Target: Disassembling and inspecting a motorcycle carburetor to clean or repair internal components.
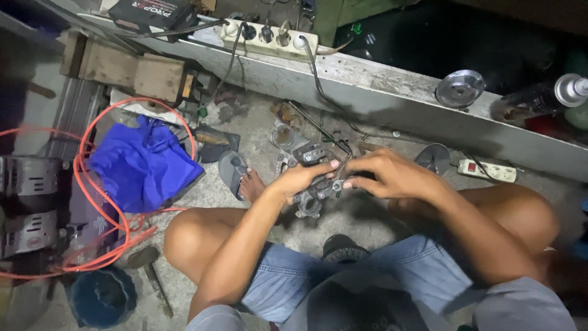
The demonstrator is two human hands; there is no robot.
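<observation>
The left hand is closed around a grey cast-metal engine part, thumb stretched along its top and fingers wrapped under it. The right hand meets it from the other side, its fingertips pinched together against the upper edge of the same part; whether they also hold a small piece there is too fine to tell. The part is held just above the concrete floor, between the person's bent knees.

Just beyond the part, a second grey metal casting lies on the floor with thin dark cables running past it. To the left of the part a bare foot rests on a grey sandal, and further left lies a crumpled blue plastic bag, ringed by a loop of orange hose. Near the knee on that side lies a hammer.

Well beyond the part, on a long pale ledge, sits a cream power strip with several plugs in it. Left of that strip lies a flat black box with red and white lettering. To the right of the part, a small white power strip with a red switch lies on the floor, and above it on the ledge stand a shiny metal disc and a dark spray can with a silver cap.
</observation>
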